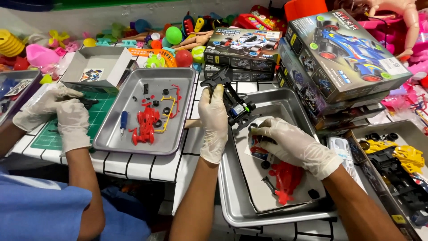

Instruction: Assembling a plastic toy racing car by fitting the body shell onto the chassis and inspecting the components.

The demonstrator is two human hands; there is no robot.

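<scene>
While the gloved left hand grips a black toy car chassis above the steel tray's back edge, the right hand, fingers curled, presses a sticker sheet inside it; stacked boxes crowd the right rim.

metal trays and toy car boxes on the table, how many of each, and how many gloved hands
metal trays: 2, one by the co-worker, one under the person's hands
printed toy car boxes: at least 5, top of the right stack, left stack
gloved hands: 4, person's left hand, right hand, co-worker's pair
total: 11
</scene>
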